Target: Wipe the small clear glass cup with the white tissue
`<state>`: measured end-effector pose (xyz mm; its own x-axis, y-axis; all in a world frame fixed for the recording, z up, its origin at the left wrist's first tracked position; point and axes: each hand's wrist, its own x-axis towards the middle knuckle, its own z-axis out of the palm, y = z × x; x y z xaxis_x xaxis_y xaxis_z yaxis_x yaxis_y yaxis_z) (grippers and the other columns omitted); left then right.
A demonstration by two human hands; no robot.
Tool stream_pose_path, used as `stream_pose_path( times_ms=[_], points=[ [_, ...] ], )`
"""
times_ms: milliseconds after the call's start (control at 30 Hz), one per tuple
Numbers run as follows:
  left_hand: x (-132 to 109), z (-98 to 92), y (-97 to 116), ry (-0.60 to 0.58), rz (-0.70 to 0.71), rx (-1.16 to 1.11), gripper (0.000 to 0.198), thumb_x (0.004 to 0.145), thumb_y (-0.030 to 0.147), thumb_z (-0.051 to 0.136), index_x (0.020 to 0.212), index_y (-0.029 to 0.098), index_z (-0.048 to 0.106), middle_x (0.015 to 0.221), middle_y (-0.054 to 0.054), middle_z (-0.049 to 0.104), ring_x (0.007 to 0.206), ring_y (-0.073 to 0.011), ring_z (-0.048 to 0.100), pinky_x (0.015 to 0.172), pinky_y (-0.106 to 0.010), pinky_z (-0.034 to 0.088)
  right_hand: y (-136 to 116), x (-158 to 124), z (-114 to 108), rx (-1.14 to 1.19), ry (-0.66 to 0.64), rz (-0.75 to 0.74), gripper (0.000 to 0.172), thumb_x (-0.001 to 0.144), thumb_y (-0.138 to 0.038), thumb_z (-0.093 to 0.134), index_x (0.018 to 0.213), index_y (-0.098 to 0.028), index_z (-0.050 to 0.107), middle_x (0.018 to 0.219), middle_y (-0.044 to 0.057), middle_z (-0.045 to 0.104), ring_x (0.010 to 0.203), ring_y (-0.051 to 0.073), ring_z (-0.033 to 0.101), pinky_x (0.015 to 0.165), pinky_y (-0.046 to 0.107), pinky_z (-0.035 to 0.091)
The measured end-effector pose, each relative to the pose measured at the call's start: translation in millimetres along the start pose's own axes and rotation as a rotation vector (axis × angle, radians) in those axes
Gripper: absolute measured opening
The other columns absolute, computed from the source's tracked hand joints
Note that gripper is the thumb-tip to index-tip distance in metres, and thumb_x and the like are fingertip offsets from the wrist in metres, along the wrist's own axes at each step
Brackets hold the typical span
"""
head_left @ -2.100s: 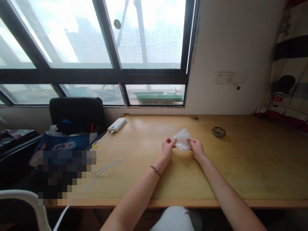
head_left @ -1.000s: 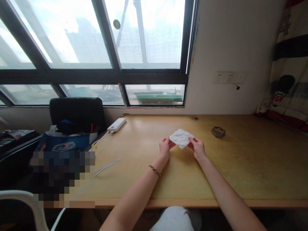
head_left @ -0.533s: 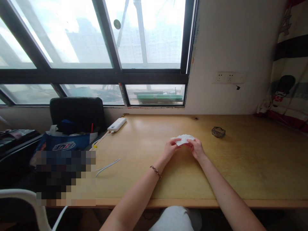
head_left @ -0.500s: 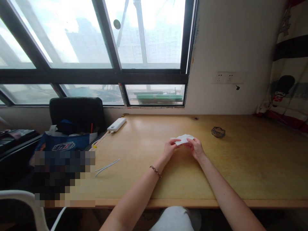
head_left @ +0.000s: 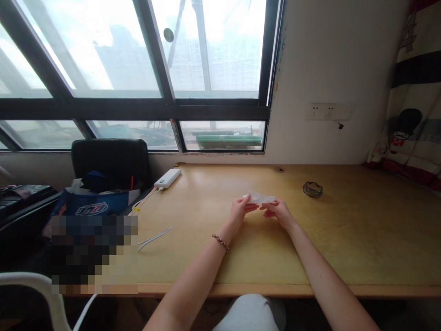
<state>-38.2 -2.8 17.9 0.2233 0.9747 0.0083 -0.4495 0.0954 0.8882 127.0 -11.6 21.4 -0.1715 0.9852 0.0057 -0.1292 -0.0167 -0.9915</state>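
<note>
A thin, crumpled white tissue (head_left: 259, 198) is held up over the wooden table (head_left: 206, 266). My left hand (head_left: 240, 210) pinches its left end, with the thumb on top and the fingers beneath. At the lower right edge, the bent fingers of my right hand (head_left: 279, 213) close on the tissue. A braided bracelet (head_left: 220, 242) circles my left wrist. Part of the tissue is hidden behind my fingers.
A glass ashtray (head_left: 313, 189) stands at the back right of the table. Toward the left are a white power bank (head_left: 167, 179) with a cable and a loose white cable end (head_left: 155, 239). Beyond the left edge stand a black chair (head_left: 110, 158) and a blue bag (head_left: 91, 205).
The tissue looks flatter and more drawn out sideways than before. My left thumb has shifted to its upper left end, and my right fingers now bend at its lower edge.
</note>
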Motion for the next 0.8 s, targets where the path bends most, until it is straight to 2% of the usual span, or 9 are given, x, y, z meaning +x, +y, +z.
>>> stream_pose_path(
  times_ms=[100,267,367,467,633,800],
  points=[
    [1,-1.0,-1,0.055,0.015,0.055,0.048,0.066,0.05,0.056,0.082,0.005,0.062,0.074,-0.015,0.065,0.063,-0.0191,0.062,0.066,-0.031,0.049,5,4,0,0.016,0.062,-0.036,0.03,0.056,-0.035,0.069,0.075,-0.013,0.065,0.07,0.006,0.065,0.054,0.014,0.06,0.052,0.025,0.049],
    [2,1.4,-2,0.185,0.116,0.176,0.049,0.066,0.053,0.054,0.075,0.005,0.063,0.067,-0.013,0.065,0.057,-0.0185,0.061,0.061,-0.031,0.049,4,6,0,0.088,0.145,-0.097,0.028,0.057,-0.034,0.069,0.074,-0.011,0.066,0.074,0.008,0.066,0.068,0.018,0.062,0.063,0.028,0.05],
    [1,3.0,-2,0.153,0.175,0.243,0.046,0.067,0.051,0.055,0.075,0.006,0.064,0.068,-0.012,0.065,0.059,-0.0184,0.061,0.061,-0.03,0.049,1,3,2,0.146,0.14,-0.095,0.032,0.057,-0.034,0.069,0.081,-0.013,0.064,0.079,0.007,0.066,0.07,0.019,0.063,0.063,0.029,0.051],
    [-2,5.1,-1,0.089,0.176,0.237,0.044,0.067,0.048,0.056,0.078,0.006,0.064,0.075,-0.013,0.065,0.066,-0.0186,0.061,0.065,-0.03,0.048,-2,2,3,0.18,0.104,-0.081,0.039,0.056,-0.032,0.07,0.09,-0.016,0.061,0.085,0.007,0.065,0.069,0.02,0.063,0.058,0.03,0.052],
    [-6,8.9,3,0.003,0.211,0.264,0.037,0.057,0.036,0.068,0.083,0.009,0.065,0.082,-0.009,0.065,0.074,-0.0183,0.058,0.07,-0.029,0.045,1,3,2,0.173,0.085,-0.094,0.034,0.054,-0.03,0.072,0.083,-0.013,0.064,0.083,0.007,0.066,0.074,0.021,0.062,0.066,0.033,0.051],
    [-5,7.1,1,0.077,0.211,0.364,0.032,0.055,0.036,0.069,0.073,0.009,0.066,0.07,-0.005,0.064,0.063,-0.0151,0.055,0.059,-0.025,0.042,5,5,2,0.083,0.09,-0.12,0.04,0.051,-0.031,0.073,0.084,-0.012,0.065,0.083,0.008,0.066,0.078,0.022,0.06,0.069,0.036,0.05]
  ],
)
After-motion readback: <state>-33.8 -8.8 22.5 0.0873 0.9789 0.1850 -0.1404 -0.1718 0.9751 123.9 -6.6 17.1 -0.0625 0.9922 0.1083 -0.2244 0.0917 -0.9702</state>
